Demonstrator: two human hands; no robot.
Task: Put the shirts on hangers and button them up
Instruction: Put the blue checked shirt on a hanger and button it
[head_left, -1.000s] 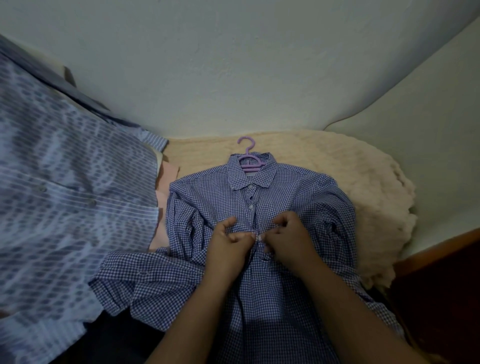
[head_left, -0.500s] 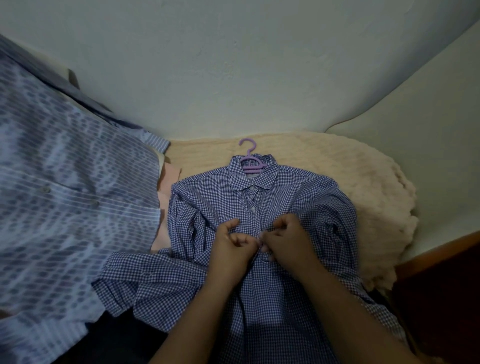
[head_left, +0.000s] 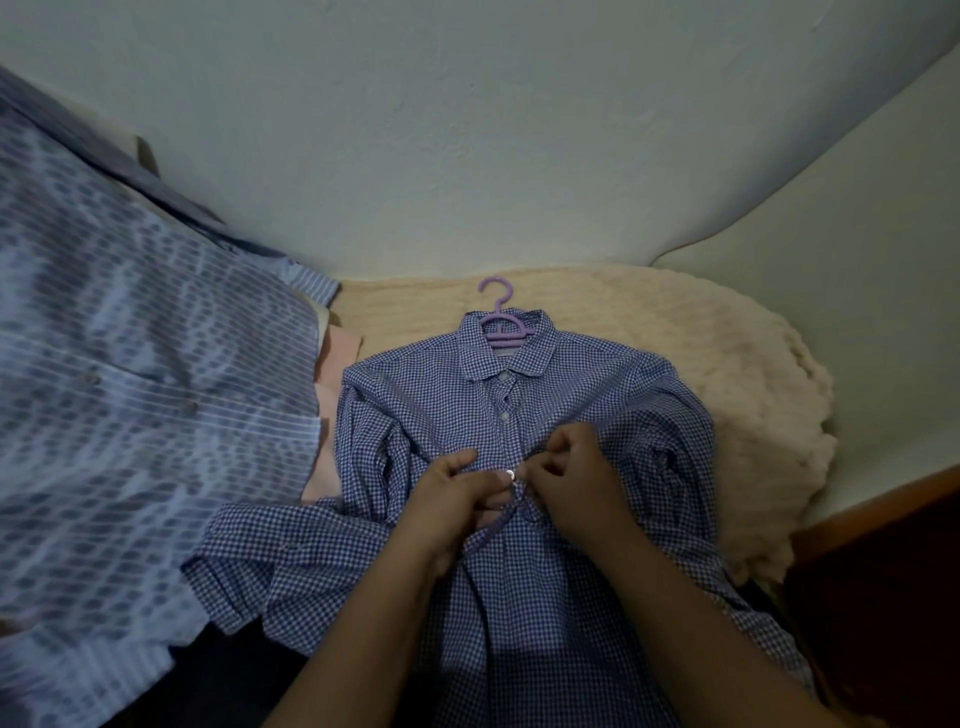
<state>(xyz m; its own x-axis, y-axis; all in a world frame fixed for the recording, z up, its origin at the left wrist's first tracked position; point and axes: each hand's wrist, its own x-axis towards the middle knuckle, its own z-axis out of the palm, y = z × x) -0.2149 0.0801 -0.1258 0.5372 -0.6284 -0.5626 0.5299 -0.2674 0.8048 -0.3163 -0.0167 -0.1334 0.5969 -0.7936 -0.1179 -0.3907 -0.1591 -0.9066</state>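
checked shirt (head_left: 545, 395) hem cut by bottom edge | hanger (head_left: 503, 325) arms hidden under collar | striped shirt (head_left: 130, 415) cut by left edge, blurred | buttonhole hidden behind right hand (head_left: 576, 475) | forearms cut off below

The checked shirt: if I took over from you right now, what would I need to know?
Left hand pinches the placket edge by a white button. Right hand pinches the other edge.
The checked shirt lies on the cream blanket, already on the purple hanger.
Done: the upper buttons look fastened.
Left: this button, then those below; they are hidden by the arms. A striped shirt lies to the left.
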